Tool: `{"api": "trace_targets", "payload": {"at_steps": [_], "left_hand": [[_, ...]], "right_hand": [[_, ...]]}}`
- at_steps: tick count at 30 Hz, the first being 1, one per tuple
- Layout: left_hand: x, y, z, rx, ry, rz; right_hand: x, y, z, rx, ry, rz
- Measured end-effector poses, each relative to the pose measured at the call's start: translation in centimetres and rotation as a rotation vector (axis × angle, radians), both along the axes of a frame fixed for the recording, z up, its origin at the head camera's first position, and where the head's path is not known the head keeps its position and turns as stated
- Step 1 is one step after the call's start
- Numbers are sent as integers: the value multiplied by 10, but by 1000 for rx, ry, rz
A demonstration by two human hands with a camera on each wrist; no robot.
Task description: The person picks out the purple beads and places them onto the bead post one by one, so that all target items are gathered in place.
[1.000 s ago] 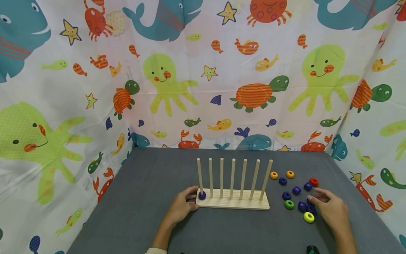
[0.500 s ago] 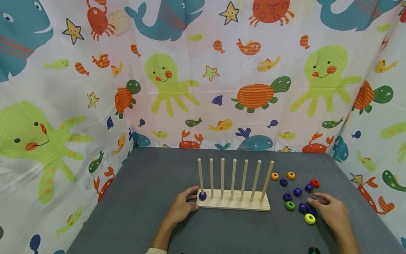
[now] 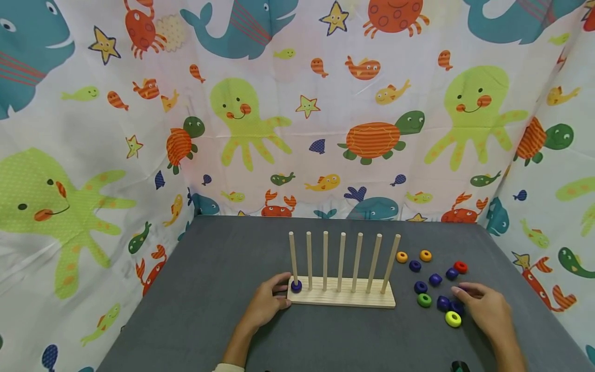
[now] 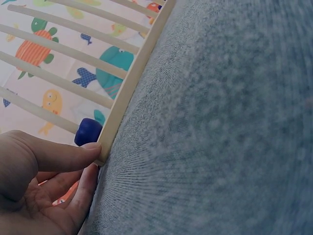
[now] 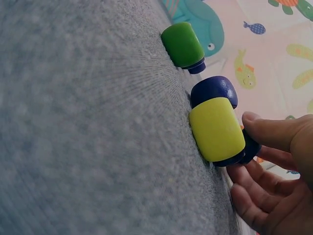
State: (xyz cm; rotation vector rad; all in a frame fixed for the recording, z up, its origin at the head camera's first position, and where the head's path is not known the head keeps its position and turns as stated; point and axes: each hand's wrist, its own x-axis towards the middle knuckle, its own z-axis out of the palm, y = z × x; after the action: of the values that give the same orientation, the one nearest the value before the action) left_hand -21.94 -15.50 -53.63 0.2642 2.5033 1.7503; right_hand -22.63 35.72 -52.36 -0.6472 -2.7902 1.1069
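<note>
My left hand [image 3: 268, 302] holds the left end of a wooden peg stand [image 3: 341, 297]. In the left wrist view, the thumb [image 4: 83, 156] presses the base's edge right beside a dark blue bead [image 4: 89, 132] threaded on the end peg. My right hand [image 3: 485, 310] is at the loose beads on the right. Its thumb and fingers pinch a dark blue bead [image 5: 251, 147], partly hidden behind a yellow bead [image 5: 217, 129] in the right wrist view. Another dark blue bead [image 5: 213, 91] lies against the yellow one, and a green bead [image 5: 183, 45] is farther off.
Beyond the right hand lie a red bead [image 3: 460, 267], orange beads [image 3: 425, 256] and several more blue beads [image 3: 435, 279] on the grey tabletop [image 3: 232, 248]. A dark object [image 3: 459, 366] shows at the bottom edge. A printed sea-animal cloth [image 3: 260, 181] walls the table's back and sides.
My right hand has dipped slightly and its fingers have drawn in, covering the dark blue bead that showed at the fingertips in the head view. The left hand stays on the stand.
</note>
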Motion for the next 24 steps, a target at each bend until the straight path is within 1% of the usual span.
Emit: {"api": "trace_targets", "payload": {"at_steps": [4, 7, 9, 12, 15, 20, 24], "left_hand": [[0, -1, 0, -1, 6, -5], [0, -1, -1, 0, 6, -5], [0, -1, -1, 2, 2, -4], [0, -1, -1, 2, -3, -3], [0, -1, -1, -2, -2, -1], [0, -2, -1, -10, 1, 2], [1, -2, -1, -11, -2, 4]], "right_hand": [[3, -2, 2, -17, 52, -33], [6, -2, 4, -20, 118, -39], [6, -3, 5, 2, 165, -33], [7, -4, 5, 38, 210, -18], [8, -6, 6, 56, 227, -28], [8, -10, 9, 26, 247, -69], [9, -13, 9, 24, 254, -66]]}}
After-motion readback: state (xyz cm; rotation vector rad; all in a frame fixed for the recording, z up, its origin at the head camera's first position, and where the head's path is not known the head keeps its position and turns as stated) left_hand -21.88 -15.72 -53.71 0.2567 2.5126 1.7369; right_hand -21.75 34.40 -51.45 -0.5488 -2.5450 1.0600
